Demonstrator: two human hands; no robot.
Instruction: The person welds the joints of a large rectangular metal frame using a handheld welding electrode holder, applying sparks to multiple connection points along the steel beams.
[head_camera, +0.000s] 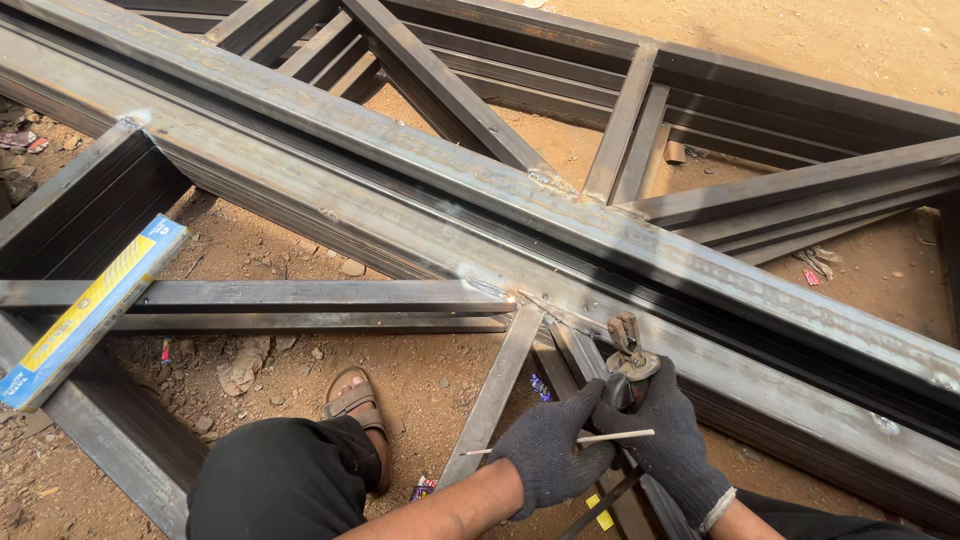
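Both gloved hands, right hand (668, 432) and left hand (548, 446), are clamping the rigid electrode holder (627, 362) by its insulated grip; its thin, brittle-coated rod (556, 312) is touching the steel frame's (420, 190) joint.

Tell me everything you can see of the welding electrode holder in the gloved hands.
The grey metal welding electrode holder is a clamp-type tool with worn, scorched jaws, tilted up and left towards the bright weld spot on the long steel beam. A thin rod electrode runs from its jaws to that joint. The right hand in a dark knit glove grips its handle; the gloved left hand steadies it and holds spare thin rods. The handle is mostly hidden.
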